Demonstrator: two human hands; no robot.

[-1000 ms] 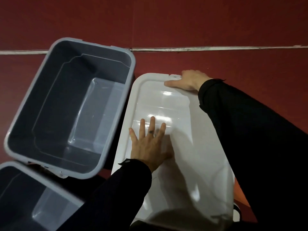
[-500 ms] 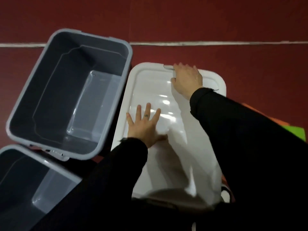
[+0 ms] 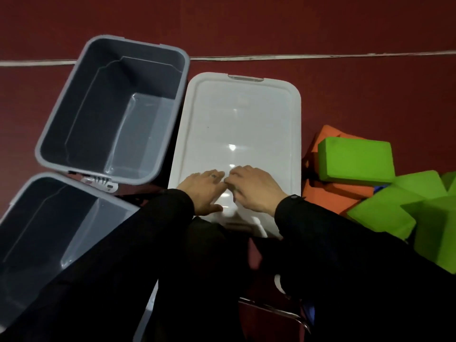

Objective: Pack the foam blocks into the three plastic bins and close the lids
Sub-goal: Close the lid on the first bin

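On the white lid (image 3: 241, 124), near edge, your left hand (image 3: 202, 191) and right hand (image 3: 254, 188) press flat, gripping nothing; lid-seating step, next needs latching.

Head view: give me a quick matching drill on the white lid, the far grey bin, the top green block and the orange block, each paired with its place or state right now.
Things:
1. white lid
2. far grey bin
3. top green block
4. orange block

Places or states:
A. open, nothing inside
B. lying on the orange block
C. under both hands, near its close edge
D. on the floor beside the lidded bin, partly covered by green foam

Pairs: 1-C, 2-A, 3-B, 4-D
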